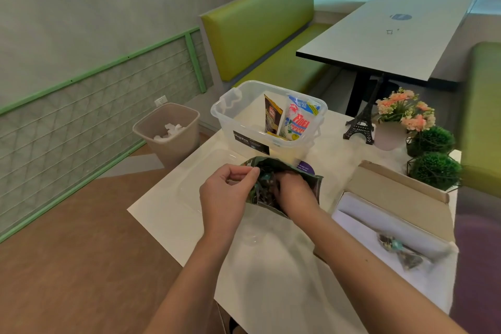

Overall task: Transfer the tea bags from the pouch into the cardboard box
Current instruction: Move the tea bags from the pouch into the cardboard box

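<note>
Cardboard box (433, 199) holds tea bags (401, 251); left hand (227, 192) pinches pouch (314, 184), right hand (294, 192) inside.

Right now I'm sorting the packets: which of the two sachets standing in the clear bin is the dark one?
The left sachet, brown and black; the sachet to its right is white and blue with red lettering.

Around the clear plastic storage bin (245, 116) on the white table: two sachets stand inside it, one brown (273, 114), one white and blue (295, 119). In front of it, one dark green foil pouch (287, 173). To its right: one open cardboard box (390, 192), one black tower figurine (360, 123), one pot of peach flowers (404, 111), two round green shrub balls (431, 141). To its left, one beige waste bin (169, 133).
</note>
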Demonstrator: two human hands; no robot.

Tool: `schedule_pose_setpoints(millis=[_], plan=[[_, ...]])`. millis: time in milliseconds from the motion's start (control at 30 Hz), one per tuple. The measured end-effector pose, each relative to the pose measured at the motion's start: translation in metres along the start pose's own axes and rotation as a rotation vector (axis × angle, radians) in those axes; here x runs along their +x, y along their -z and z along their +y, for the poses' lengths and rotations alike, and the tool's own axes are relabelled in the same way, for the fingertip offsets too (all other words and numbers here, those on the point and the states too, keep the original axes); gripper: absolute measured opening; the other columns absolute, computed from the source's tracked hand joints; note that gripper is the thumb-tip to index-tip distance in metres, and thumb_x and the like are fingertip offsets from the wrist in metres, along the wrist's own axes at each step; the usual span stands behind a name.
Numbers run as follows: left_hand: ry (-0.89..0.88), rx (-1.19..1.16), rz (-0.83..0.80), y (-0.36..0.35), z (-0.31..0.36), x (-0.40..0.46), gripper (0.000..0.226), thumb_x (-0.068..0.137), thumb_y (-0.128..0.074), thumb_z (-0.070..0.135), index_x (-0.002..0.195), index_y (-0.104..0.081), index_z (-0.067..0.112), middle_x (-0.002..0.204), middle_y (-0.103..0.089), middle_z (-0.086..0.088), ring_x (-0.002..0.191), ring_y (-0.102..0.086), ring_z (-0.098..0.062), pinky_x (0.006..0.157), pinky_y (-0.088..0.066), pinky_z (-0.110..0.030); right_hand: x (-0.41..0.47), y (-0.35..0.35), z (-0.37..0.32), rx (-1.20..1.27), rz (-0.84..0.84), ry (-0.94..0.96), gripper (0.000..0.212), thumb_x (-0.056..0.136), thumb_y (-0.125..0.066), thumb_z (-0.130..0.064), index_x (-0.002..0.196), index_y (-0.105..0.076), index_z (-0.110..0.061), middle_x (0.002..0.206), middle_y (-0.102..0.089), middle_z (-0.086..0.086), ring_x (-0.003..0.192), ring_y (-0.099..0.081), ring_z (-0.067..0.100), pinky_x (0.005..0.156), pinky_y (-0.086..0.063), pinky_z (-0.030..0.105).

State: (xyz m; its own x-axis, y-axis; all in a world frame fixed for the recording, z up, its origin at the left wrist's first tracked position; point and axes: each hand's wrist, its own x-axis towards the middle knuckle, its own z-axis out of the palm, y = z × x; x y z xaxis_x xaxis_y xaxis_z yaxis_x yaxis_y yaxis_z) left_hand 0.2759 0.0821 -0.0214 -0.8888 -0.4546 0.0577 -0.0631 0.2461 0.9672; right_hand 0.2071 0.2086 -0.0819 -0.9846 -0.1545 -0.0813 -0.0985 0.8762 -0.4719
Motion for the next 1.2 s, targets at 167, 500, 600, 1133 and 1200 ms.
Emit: schedule_pose_setpoints(millis=[167,500,600,1133,1200], plan=[[0.013,-0.014,-0.027,-0.010,0.000,-0.004,0.006,0.081,-0.082,0.031,0.080,-0.078,0.027,0.073,-0.075,0.009,0.074,-0.071,-0.019,0.074,-0.062,-0.045,-0.019,0.026,0.016,0.412,0.066,-0.130,0.022,0.099,-0.054,-0.026,0.112,-0.071,-0.019,0.107,-0.069,-0.001,0.096,-0.061,0.017,0.078,-0.041,0.022],[-0.009,0.003,-0.083,-0.047,0.000,-0.019,0.008,0.081,-0.082,0.033,0.082,-0.078,0.026,0.070,-0.073,0.009,0.072,-0.070,-0.016,0.073,-0.062,-0.043,-0.064,0.066,0.076,1.013,0.146,-0.279,0.014,0.093,-0.065,-0.017,0.080,-0.065,-0.014,0.091,-0.071,0.015,0.084,-0.071,0.025,0.077,-0.061,0.040],[-0.021,0.025,-0.101,-0.056,-0.004,-0.027,0.008,0.081,-0.082,0.033,0.082,-0.077,0.026,0.070,-0.073,0.010,0.069,-0.068,-0.012,0.070,-0.061,-0.038,-0.082,0.073,0.106,1.096,0.198,-0.341,0.014,0.090,-0.068,-0.016,0.087,-0.065,-0.004,0.100,-0.068,0.028,0.095,-0.068,0.039,0.075,-0.062,0.038],[-0.026,-0.024,-0.028,-0.048,-0.017,-0.042,0.011,0.083,-0.081,0.030,0.080,-0.073,0.023,0.072,-0.072,0.010,0.064,-0.060,-0.007,0.076,-0.061,-0.044,-0.108,-0.012,0.170,0.703,0.127,-0.513,0.014,0.085,-0.074,-0.023,0.085,-0.065,-0.012,0.080,-0.069,0.002,0.068,-0.061,0.016,0.066,-0.050,0.030],[-0.013,-0.036,-0.024,-0.044,-0.017,-0.042,0.011,0.083,-0.081,0.030,0.080,-0.073,0.023,0.072,-0.072,0.009,0.065,-0.061,-0.008,0.077,-0.061,-0.048,-0.109,-0.016,0.168,0.682,0.102,-0.479,0.014,0.085,-0.075,-0.026,0.089,-0.068,-0.014,0.085,-0.069,-0.002,0.077,-0.063,0.014,0.070,-0.049,0.027]])
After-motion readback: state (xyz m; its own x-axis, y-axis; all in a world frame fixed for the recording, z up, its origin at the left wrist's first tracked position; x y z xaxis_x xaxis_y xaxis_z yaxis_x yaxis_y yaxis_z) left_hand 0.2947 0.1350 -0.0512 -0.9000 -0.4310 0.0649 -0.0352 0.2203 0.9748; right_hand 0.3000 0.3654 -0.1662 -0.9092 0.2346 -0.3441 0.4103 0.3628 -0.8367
